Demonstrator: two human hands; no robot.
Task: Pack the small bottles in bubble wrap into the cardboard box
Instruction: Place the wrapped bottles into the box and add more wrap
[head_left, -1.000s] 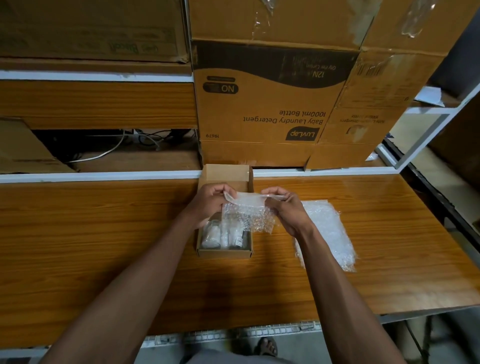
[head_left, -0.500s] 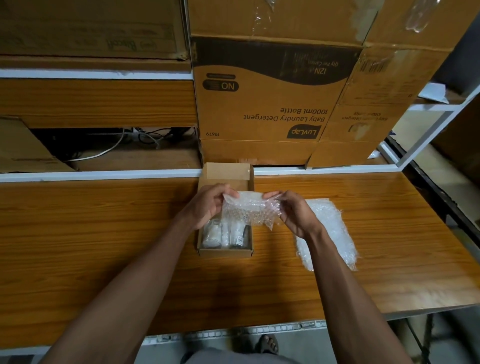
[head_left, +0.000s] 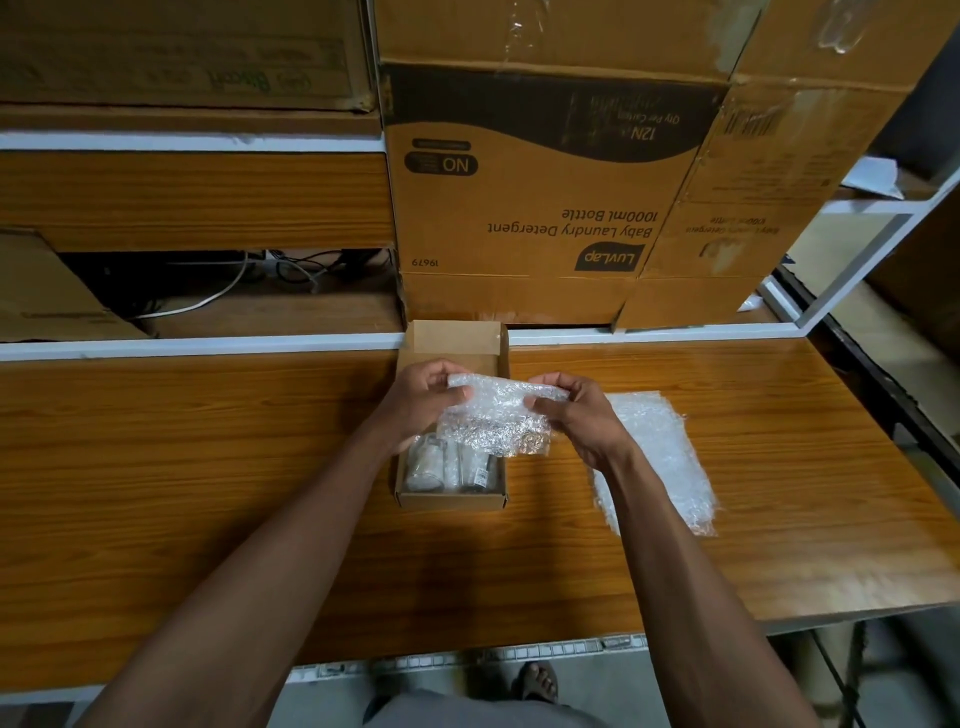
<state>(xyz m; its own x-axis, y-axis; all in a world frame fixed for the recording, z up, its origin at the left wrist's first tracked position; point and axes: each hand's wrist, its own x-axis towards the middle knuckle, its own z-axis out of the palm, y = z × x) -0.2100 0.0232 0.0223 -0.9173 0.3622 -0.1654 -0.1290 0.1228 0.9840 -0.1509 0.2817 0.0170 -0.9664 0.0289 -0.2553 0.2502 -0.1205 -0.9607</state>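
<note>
Brown wood-grain bench (head_left: 208, 493) carries a small open cardboard box (head_left: 451, 500) with small clear bottles (head_left: 447, 465) in its near end; a flat bubble-wrap sheet (head_left: 657, 457) lies to its right. Left hand (head_left: 423, 402) and right hand (head_left: 582, 415) each pinch an end of a crumpled bubble-wrap piece (head_left: 496, 415) above the box.

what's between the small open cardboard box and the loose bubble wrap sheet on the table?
Head view: bare wooden table there; above it, right hand.

Small clear bottles (head_left: 448, 464) lie side by side in the open cardboard box (head_left: 451, 500) at the table's back edge. A bubble wrap piece (head_left: 496, 415) is held above them; another bubble wrap sheet (head_left: 655, 457) lies flat toward the table's right edge.
</note>
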